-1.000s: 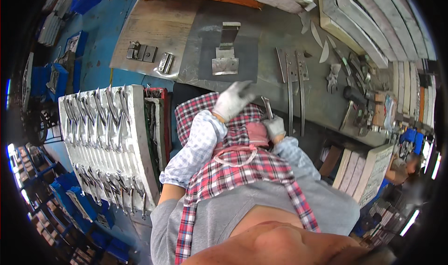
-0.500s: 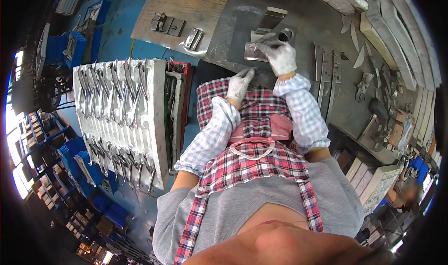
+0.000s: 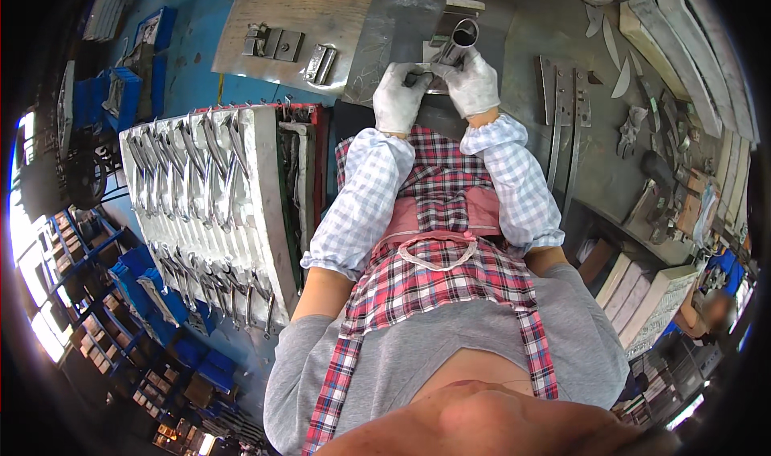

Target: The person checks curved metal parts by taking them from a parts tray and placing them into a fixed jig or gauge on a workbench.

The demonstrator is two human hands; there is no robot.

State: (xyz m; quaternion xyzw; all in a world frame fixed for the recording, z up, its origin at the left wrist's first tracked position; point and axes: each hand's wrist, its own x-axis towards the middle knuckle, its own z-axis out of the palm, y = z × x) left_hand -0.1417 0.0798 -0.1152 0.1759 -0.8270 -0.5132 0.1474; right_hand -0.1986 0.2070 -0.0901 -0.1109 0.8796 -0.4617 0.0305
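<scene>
My left hand (image 3: pixel 397 96), in a white glove, is closed at the near edge of the metal bench, its fingertips pinched on something too small or hidden to make out. Close beside it, my gloved right hand (image 3: pixel 474 87) is closed around a shiny metal tube (image 3: pixel 463 35) whose round open end tilts up. The fingertips of both hands nearly meet over a small steel plate, mostly covered by the gloves. Just beyond the tube stands a metal block (image 3: pixel 466 6) with a pale upper edge.
To the left, a white rack (image 3: pixel 277 207) holds rows of curved shiny metal tools. Small metal fixtures (image 3: pixel 283 45) lie on a brown board at the back left. On the right are long steel strips (image 3: pixel 562 127), loose blades (image 3: pixel 622 77) and stacked pale bars.
My left hand has risen from beside my lap to the bench, next to my right hand. My right hand and the metal tube have shifted slightly left and away from me.
</scene>
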